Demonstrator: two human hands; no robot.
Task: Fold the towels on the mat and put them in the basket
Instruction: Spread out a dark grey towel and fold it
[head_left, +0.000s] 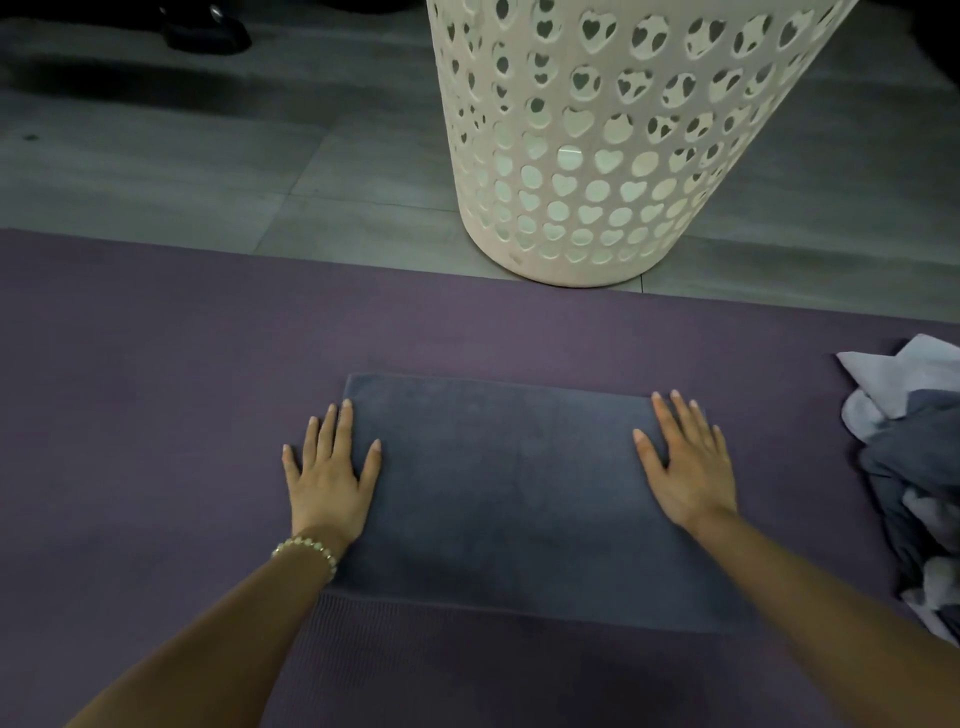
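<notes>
A dark grey towel lies flat as a neat rectangle on the purple mat. My left hand presses flat on the towel's left edge, fingers straight and spread, partly on the mat. My right hand lies flat on the towel's right edge in the same way. A tall white basket with heart-shaped holes stands on the floor just beyond the mat's far edge, ahead and slightly right; its rim is out of view.
A crumpled heap of grey and white towels lies on the mat at the right edge. Grey floor tiles stretch beyond the mat. A dark shoe sits at the far left.
</notes>
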